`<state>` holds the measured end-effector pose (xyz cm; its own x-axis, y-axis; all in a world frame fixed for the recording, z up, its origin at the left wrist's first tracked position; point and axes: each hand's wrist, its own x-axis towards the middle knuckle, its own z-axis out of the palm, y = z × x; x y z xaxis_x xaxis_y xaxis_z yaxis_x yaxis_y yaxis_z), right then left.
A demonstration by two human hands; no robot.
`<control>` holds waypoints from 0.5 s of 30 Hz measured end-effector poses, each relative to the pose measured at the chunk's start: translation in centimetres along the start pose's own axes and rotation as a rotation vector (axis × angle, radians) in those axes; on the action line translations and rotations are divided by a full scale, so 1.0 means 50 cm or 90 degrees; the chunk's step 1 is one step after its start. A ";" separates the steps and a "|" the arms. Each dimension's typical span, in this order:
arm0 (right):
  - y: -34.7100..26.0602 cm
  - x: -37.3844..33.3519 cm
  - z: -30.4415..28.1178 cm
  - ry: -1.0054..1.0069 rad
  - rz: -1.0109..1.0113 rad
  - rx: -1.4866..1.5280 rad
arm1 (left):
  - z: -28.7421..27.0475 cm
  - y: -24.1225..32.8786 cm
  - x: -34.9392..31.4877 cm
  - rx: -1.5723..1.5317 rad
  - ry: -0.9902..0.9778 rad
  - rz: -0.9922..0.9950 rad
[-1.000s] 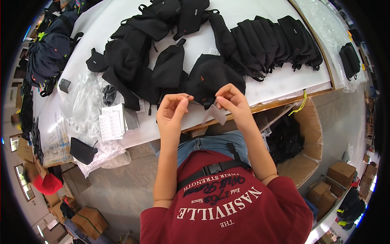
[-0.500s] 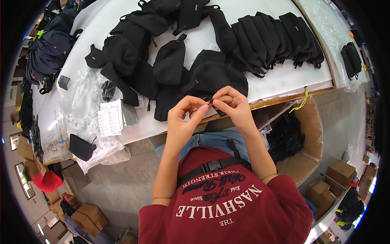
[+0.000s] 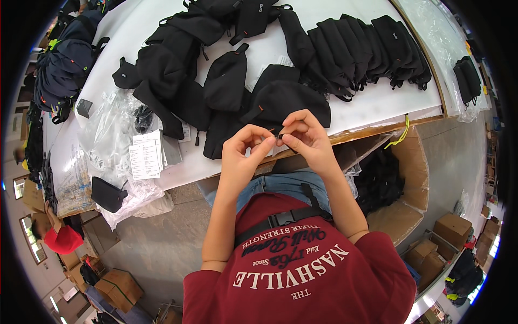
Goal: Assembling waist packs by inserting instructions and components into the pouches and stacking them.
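Above the front edge of the table, my left hand (image 3: 247,150) and my right hand (image 3: 306,137) meet fingertip to fingertip, both in a pinch. Between them is a small black cord-like piece (image 3: 279,136) with a bit of orange; the fingers hide most of it. Just beyond lies a black pouch (image 3: 297,102) with an orange zipper pull (image 3: 261,108). Another black pouch (image 3: 225,81) is to its left, among several heaped ones.
A row of black pouches (image 3: 345,48) stands at the back right of the white table (image 3: 388,102). White printed cards (image 3: 145,156) and clear plastic bags (image 3: 105,140) lie at the left. Below the table's right edge, a carton (image 3: 413,189) holds dark items.
Both hands have shifted slightly; my right hand has risen a little. The dark strip that hung below my right fingers is now mostly hidden.
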<state>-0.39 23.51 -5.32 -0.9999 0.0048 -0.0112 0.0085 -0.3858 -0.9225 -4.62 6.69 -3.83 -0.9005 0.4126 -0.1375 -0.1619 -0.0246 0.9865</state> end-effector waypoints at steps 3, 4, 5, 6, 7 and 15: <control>0.001 0.002 -0.002 -0.004 0.001 0.002 | -0.004 -0.002 0.000 0.007 -0.005 0.004; 0.002 0.002 -0.003 -0.013 0.004 -0.002 | -0.004 -0.001 0.000 0.005 -0.013 -0.006; 0.002 0.002 -0.003 -0.020 0.008 -0.008 | -0.004 0.000 0.000 0.003 -0.022 -0.015; 0.000 0.001 -0.003 -0.019 0.008 -0.008 | -0.004 -0.001 0.000 0.002 -0.023 -0.016; -0.006 0.000 -0.002 -0.024 0.015 -0.025 | -0.005 -0.001 0.000 0.032 -0.030 -0.014; -0.022 -0.003 -0.007 -0.086 0.056 -0.037 | -0.022 -0.010 0.013 0.007 -0.130 -0.035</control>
<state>-0.24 24.27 -4.44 -0.9874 -0.1523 -0.0443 0.0923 -0.3249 -0.9412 -5.58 5.99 -4.49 -0.7899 0.5888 -0.1711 -0.2029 0.0124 0.9791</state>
